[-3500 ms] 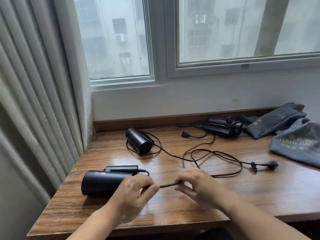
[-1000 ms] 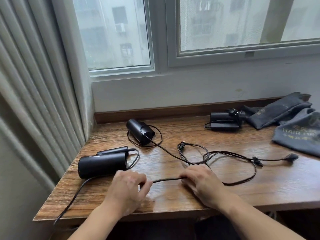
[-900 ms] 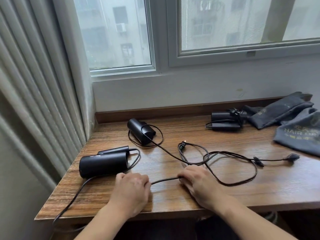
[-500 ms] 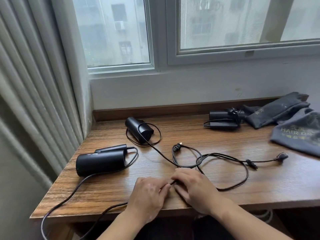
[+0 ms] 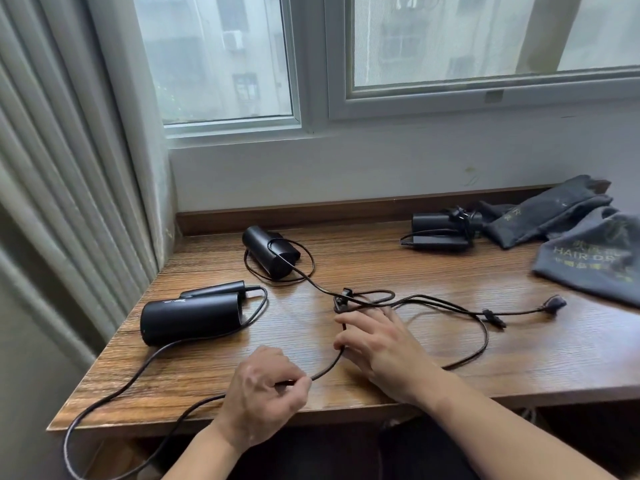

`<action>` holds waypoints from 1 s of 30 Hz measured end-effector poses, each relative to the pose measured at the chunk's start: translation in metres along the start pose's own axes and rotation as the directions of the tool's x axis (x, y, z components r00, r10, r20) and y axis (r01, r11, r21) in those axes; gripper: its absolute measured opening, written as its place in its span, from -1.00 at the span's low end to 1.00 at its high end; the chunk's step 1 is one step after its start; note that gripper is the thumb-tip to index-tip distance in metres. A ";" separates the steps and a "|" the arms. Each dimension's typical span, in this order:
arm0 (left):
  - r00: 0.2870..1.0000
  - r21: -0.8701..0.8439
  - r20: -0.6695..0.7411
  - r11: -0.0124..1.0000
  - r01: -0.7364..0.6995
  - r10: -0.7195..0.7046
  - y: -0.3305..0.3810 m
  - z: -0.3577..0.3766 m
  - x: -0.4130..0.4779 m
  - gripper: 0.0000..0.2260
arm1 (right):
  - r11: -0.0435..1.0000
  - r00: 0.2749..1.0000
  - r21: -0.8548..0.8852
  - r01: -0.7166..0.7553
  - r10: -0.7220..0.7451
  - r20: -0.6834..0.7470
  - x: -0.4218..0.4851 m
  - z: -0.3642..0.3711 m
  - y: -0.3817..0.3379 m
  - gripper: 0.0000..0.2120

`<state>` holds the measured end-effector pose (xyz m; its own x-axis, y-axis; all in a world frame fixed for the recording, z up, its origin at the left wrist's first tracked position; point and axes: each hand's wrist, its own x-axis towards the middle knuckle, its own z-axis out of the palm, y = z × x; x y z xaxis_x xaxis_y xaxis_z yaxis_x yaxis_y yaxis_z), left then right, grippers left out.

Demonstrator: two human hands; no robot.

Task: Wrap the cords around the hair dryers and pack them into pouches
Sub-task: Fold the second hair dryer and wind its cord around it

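Observation:
A black folded hair dryer (image 5: 190, 318) lies at the table's left. Its black cord (image 5: 327, 368) loops off the front edge and back up between my hands. My left hand (image 5: 263, 393) pinches this cord near the front edge. My right hand (image 5: 377, 341) holds the same cord further along, fingers curled round it. A second dryer (image 5: 268, 249) lies behind, its cord and plug (image 5: 341, 301) tangled in front of my right hand. A third dryer (image 5: 441, 228), cord wrapped round it, lies at the back right beside grey pouches (image 5: 595, 258).
The wooden table (image 5: 381, 268) ends at a wall under a window. A curtain (image 5: 69, 168) hangs close on the left. Another plug (image 5: 554, 303) lies at the right. Cord hangs below the table's front left edge.
My hands have drawn the cord leftwards, so more of it hangs off the front left edge. The left hand moved back apart from the right, and the far plug slid nearer.

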<state>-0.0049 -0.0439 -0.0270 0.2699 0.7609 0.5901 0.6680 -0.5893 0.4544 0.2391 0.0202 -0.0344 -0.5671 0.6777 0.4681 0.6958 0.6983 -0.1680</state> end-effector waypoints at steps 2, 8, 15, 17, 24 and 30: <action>1.000 -0.009 0.005 1.000 0.020 -0.020 -0.002 -0.008 0.002 -0.81 | 1.000 1.000 0.022 0.016 -0.016 -0.021 0.005 -0.001 0.000 -0.84; 0.903 0.299 0.305 0.931 0.209 -0.301 0.012 -0.013 0.016 -0.64 | 0.994 0.996 0.109 -0.031 0.040 -0.077 0.009 0.004 -0.009 -0.79; 0.854 0.169 0.202 0.876 0.452 -0.480 0.032 0.024 0.028 -0.89 | 0.971 0.992 0.204 -0.123 0.126 0.002 -0.006 0.009 -0.025 -0.70; 0.862 0.182 0.205 0.884 0.431 -0.463 0.027 0.021 0.027 -0.82 | 0.968 0.990 0.213 -0.132 0.138 -0.014 -0.010 0.000 -0.022 -0.71; 0.846 -0.100 0.285 0.864 0.494 -0.451 0.047 0.020 0.034 -0.70 | 0.966 0.974 0.209 -0.150 0.180 -0.137 -0.003 -0.006 -0.029 -0.70; 0.781 -0.156 0.393 0.801 0.578 -0.486 0.052 0.014 0.033 -0.56 | 0.959 0.975 0.238 -0.155 0.187 -0.118 0.001 -0.005 -0.028 -0.71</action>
<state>0.0486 -0.0457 0.0075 0.1588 0.9871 -0.0225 0.5826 -0.0753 0.8093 0.2207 0.0001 -0.0245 -0.3706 0.7645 0.5275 0.6503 0.6190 -0.4403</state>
